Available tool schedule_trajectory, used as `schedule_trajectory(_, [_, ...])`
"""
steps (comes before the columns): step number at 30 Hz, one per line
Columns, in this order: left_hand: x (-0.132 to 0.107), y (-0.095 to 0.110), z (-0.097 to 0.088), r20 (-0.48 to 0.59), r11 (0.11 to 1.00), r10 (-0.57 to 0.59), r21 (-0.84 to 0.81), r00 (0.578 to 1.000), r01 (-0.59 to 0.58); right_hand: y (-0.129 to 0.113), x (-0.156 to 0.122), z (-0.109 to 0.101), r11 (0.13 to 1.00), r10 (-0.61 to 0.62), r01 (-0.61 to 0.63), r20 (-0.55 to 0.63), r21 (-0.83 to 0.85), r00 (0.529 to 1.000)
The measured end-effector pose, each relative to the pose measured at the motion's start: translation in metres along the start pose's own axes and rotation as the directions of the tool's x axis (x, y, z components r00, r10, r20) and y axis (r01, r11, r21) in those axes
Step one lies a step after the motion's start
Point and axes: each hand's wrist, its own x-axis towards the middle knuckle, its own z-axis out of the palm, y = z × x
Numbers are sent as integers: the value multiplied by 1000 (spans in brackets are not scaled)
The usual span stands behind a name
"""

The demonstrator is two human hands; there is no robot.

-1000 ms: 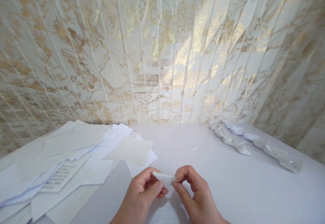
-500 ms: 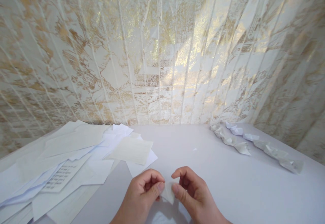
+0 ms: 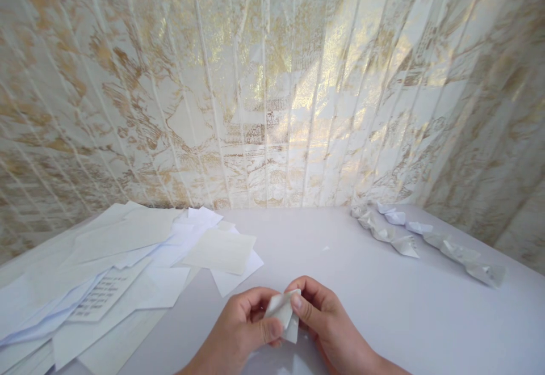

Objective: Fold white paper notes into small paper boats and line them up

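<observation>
On my feed the biggest thing is the gold-patterned curtain, hanging in pleats well beyond the fingertips and closing off the back of the scene. Under both hands runs the pale table, bare just ahead of the knuckles.

Out past the left fingers, well apart from them, loose sheets lie fanned and overlapping. I judge they are spread that way so a single sheet can be drawn off easily.

Beyond the right fingers, far to that side, a row of folded paper shapes sits in a rough line near the curtain, set clear of the space where the hands meet.

The left hand and right hand come together low in the middle of the view. Both are closed in a pinch on the folded paper piece, which stands tilted between the two thumbs, lifted a little off the table as far as I can tell. The right thumb presses on its upper edge and the left thumb lies against its lower face. That grip, I think, holds the layers flat against each other.
</observation>
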Motion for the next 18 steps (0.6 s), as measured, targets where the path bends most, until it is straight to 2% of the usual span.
schedule_trajectory(2, [1,0,-3,48,999,-12,35,999,10,4,1,-2,1000,0,0,-26,4,1000])
schedule_trajectory(5, [1,0,-3,56,997,-19,73,998,15,6,1,-3,1000,2,-2,-43,4,999])
schedule_trajectory(13, [-1,8,5,-47,992,-86,-97,995,81,-12,-6,7,998,-34,31,-45,-57,998])
schedule_trajectory(18, [-2,5,5,-9,988,-75,-133,997,74,-9,-7,8,971,-88,68,-78,-231,993])
